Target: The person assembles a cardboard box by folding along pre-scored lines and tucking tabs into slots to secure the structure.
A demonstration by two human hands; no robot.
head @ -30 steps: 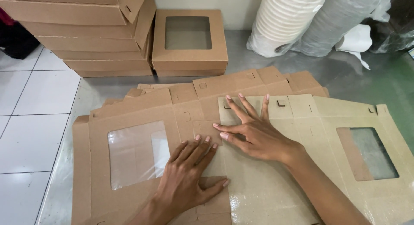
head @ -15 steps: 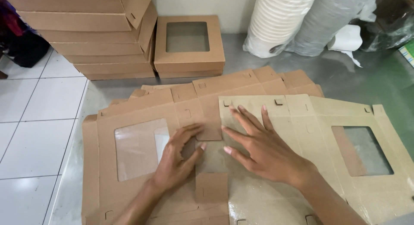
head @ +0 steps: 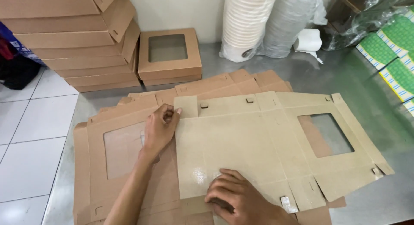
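I see one flat box blank (head: 258, 143) lying pale side up on top of a pile of unfolded brown blanks (head: 125, 147), all resting on the steel tabletop (head: 345, 74). The top blank has one square window cut-out toward its right end; one blank beneath it shows one clear window at the left. I cannot count how many sheets the pile holds.

My left hand (head: 160, 129) sits at the top blank's upper left corner, its fingertips pinching the edge of a small flap there. My right hand (head: 239, 198) is at the near edge, fingers curled down and pressing on the blank; I cannot tell whether that grip actually closes on the card or only rests on it.

Behind the pile stands one assembled window box (head: 169, 57). To its left I count one stack of folded brown boxes (head: 73, 39), about six layers high. Further right, two tall columns of nested white and grey cups (head: 271, 22) lean at the wall, with one white paper roll (head: 308, 39) beside them. Green printed packs (head: 396, 52) lie at the far right.
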